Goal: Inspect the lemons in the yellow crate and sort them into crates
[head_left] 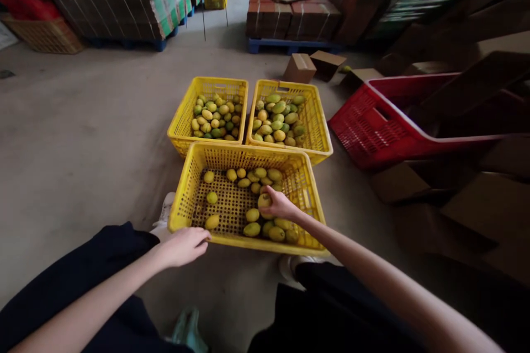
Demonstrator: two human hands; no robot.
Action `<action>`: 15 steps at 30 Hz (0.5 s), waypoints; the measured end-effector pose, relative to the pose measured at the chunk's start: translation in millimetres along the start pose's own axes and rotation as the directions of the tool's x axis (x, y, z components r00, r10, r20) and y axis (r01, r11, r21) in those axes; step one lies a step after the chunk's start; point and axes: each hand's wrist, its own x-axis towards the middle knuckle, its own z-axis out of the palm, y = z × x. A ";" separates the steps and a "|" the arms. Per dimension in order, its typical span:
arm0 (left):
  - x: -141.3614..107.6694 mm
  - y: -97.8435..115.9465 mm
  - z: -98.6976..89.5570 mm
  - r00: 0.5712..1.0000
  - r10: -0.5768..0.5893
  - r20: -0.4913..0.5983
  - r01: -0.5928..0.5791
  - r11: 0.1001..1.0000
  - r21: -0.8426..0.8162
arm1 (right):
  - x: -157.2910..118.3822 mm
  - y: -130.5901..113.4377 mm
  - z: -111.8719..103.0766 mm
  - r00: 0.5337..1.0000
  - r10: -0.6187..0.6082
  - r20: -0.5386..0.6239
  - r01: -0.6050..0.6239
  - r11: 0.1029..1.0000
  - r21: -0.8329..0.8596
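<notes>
Nearest me is a yellow crate (248, 241) with several yellow-green fruits, most of them in its right half. Inside it, my right hand (278, 204) has its fingers closed around a fruit (264, 201). My left hand (186, 245) is at the crate's near left rim, fingers bent together over the edge; whether anything is under them is hidden. Behind stand two more yellow crates, the left one (182, 116) and the right one (317, 116), each with several green and yellow fruits.
A red crate (372, 121) with cardboard stands at the right, with open cardboard boxes (401, 182) beside it. Farther back are a small carton (300, 68), stacked boxes on a blue pallet (285, 44) and a wrapped stack (107, 0). My shoes flank the near crate.
</notes>
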 end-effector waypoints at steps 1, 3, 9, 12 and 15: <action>7.9 3.6 2.2 0.999 0.030 0.036 -0.028 0.998 -0.059 | -18.4 -13.5 -7.0 0.999 -0.005 0.037 -0.003 0.977 0.215; 29.0 11.0 5.9 0.992 0.083 0.100 -0.060 0.974 -0.219 | -60.2 -41.9 -21.9 0.984 0.012 0.175 -0.125 0.749 0.650; 119.2 29.5 7.4 0.986 -0.157 -0.060 0.143 0.971 -0.193 | -179.3 -108.3 -44.7 0.980 0.164 0.115 -0.114 -0.016 0.993; 163.4 31.3 12.3 0.973 -0.192 -0.129 0.181 0.979 -0.093 | -208.7 -108.8 -29.2 0.958 0.204 0.201 -0.118 -0.355 0.927; 206.9 29.8 19.9 0.969 -0.200 -0.143 0.197 0.980 -0.030 | -215.4 -91.5 -3.6 0.901 0.325 0.289 -0.100 -0.493 0.865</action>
